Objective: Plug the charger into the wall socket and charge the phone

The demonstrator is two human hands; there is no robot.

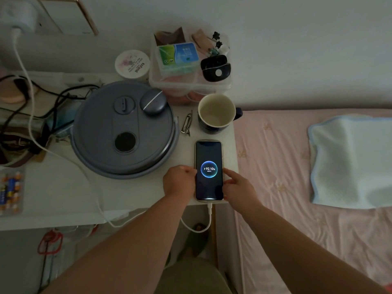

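The phone [209, 158] lies face up near the right front corner of the white table [63, 187], its screen lit with a charging ring that reads 92.10%. A white cable [31, 115] is plugged into the phone's bottom end, loops below the table edge, crosses the tabletop and rises to the white charger [18, 16] in the wall socket at the top left. My left hand [180, 181] touches the phone's left edge with curled fingers. My right hand [238, 185] touches its right edge, fingers on the side of the phone.
A round grey lidded basin [123, 132] with a small grey case on it fills the table's middle. A mug [216, 113], hair clips [186, 124], a white jar [132, 64] and a clear plastic box [188, 66] stand behind the phone. Black cables lie at left; a pink bed [297, 166] at right.
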